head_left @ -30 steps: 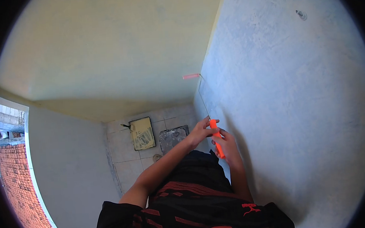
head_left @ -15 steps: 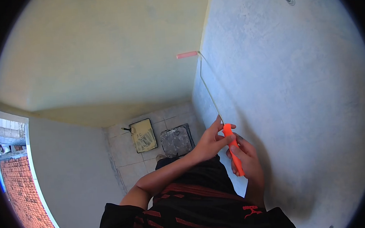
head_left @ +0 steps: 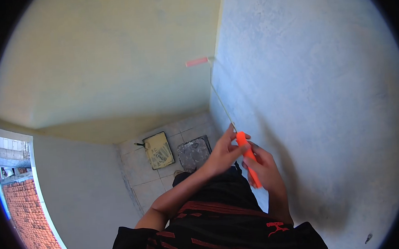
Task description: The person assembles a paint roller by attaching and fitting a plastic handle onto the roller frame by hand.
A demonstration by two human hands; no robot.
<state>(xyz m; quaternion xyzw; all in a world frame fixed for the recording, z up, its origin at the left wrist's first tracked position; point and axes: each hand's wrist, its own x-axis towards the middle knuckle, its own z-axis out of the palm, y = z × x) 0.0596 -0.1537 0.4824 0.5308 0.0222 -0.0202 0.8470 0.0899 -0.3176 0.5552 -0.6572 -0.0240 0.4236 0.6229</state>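
Note:
Both my hands are on a paint roller with an orange handle [head_left: 250,160], a long thin metal rod [head_left: 220,98] and a small pink roller head [head_left: 197,62]. My left hand [head_left: 224,151] grips the top of the handle where the rod enters it. Lower down, my right hand [head_left: 266,167] is wrapped round the same handle. The roller head is up by the yellow wall [head_left: 114,52], near the corner; whether it touches the wall I cannot tell.
On the tiled floor [head_left: 145,190] lie a paint tray [head_left: 158,151] with pale yellow paint and a brush-like handle at its edge, and a grey, paint-stained square object [head_left: 194,154]. A bluish-white wall [head_left: 324,95] rises close on my right. An opening at left shows orange roof tiles [head_left: 25,205].
The roller and both hands have shifted slightly left in view, with the roller head a little further from the corner. My grip on the handle looks the same.

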